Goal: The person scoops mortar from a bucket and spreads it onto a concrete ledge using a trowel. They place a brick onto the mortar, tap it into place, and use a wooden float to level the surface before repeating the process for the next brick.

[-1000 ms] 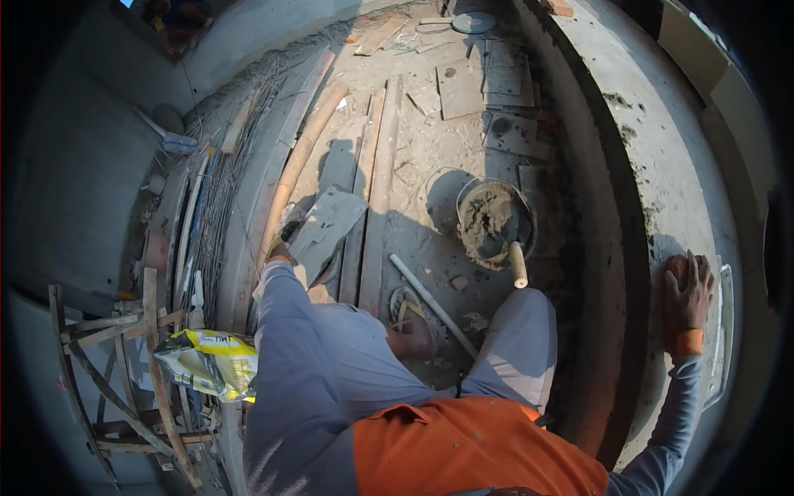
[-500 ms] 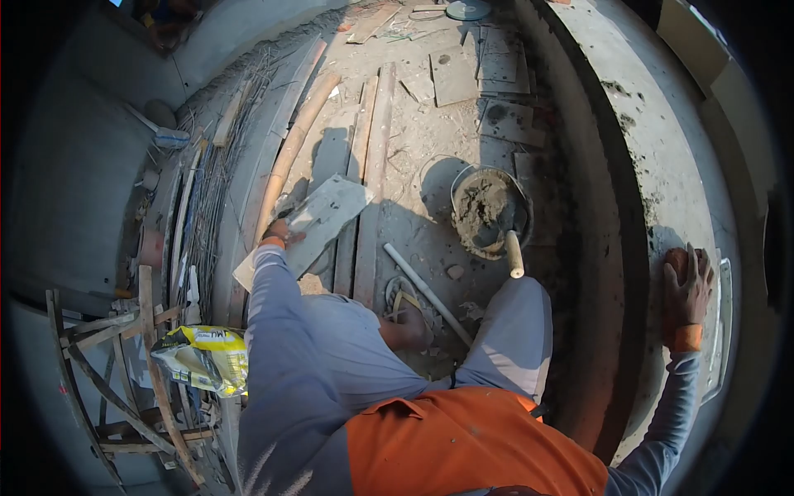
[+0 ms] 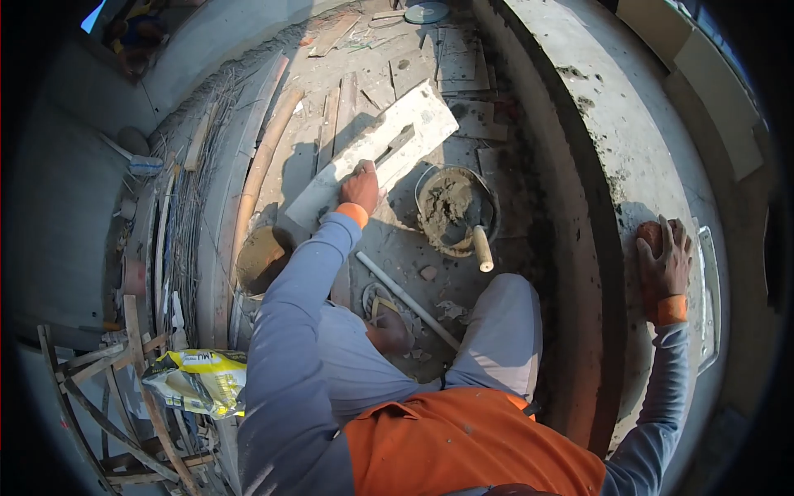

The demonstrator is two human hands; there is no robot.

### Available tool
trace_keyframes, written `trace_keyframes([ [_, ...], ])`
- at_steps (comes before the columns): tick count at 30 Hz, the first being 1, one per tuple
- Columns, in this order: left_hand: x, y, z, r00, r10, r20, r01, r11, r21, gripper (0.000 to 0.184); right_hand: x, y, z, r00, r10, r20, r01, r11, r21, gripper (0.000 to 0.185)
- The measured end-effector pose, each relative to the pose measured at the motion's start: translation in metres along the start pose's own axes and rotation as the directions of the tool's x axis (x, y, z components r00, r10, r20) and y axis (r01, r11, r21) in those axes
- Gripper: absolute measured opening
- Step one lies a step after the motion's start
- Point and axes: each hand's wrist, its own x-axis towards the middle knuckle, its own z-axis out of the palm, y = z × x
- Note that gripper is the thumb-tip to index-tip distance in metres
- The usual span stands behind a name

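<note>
In the head view my left hand (image 3: 360, 189) is closed on the handle of a long, pale plastering float (image 3: 422, 116), held up in front of me over the floor. The float is tilted, its far end up and to the right. My right hand (image 3: 666, 263) rests on the concrete ledge (image 3: 595, 107), fingers curved over a reddish-brown lump (image 3: 651, 237), partly hidden. Between the two hands stands a bucket (image 3: 420, 195) of wet mortar (image 3: 451, 198). A trowel's wooden handle (image 3: 482, 250) sticks out over its near rim.
A second round container (image 3: 263, 255) stands left, near a bamboo pole (image 3: 263, 169). A white pipe (image 3: 405, 298) lies by my foot. Right of my hand is a pale rectangular frame (image 3: 710, 302). A yellow bag (image 3: 198, 382) and wooden frame (image 3: 107, 397) are left; a person (image 3: 136, 37) sits far left.
My left hand has swung the float up and to the right, closer to the bucket, uncovering the second container. My right hand remains on the ledge with the lump. The view has shifted slightly.
</note>
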Motion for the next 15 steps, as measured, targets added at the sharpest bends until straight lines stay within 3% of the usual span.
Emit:
trace_keyframes([
  [2,0.006,0.029,0.028,0.997,0.072,-0.029,-0.071,0.997,0.032,0.028,-0.001,-0.006,-0.009,0.996,0.035,0.079,-0.037,0.999,0.027,0.061],
  [4,0.006,0.056,0.057,0.991,0.132,-0.021,-0.132,0.991,0.025,0.020,0.000,0.000,-0.005,0.996,0.043,0.078,-0.046,0.998,0.036,0.061],
  [6,0.006,0.079,0.105,0.985,0.148,0.092,-0.155,0.985,0.077,0.019,-0.002,0.001,-0.004,0.998,0.019,0.053,-0.021,0.999,0.033,0.061],
  [7,0.001,0.094,0.104,0.994,0.076,0.084,-0.081,0.995,0.058,0.023,-0.001,0.000,-0.007,0.997,0.026,0.079,-0.029,0.999,0.042,0.061],
  [11,-0.004,0.092,0.077,0.995,0.091,0.048,-0.087,0.994,-0.069,0.039,0.000,0.000,-0.006,0.997,0.024,0.067,-0.026,0.999,0.031,0.060],
  [14,-0.007,0.094,0.094,0.999,0.033,0.043,-0.028,0.994,-0.103,0.042,-0.001,0.000,-0.005,0.999,0.013,0.048,-0.014,0.999,0.031,0.060],
  [15,-0.007,0.095,0.097,0.994,0.064,0.087,-0.057,0.995,-0.076,0.035,-0.001,-0.004,-0.008,0.998,0.028,0.059,-0.029,0.999,0.020,0.059],
])
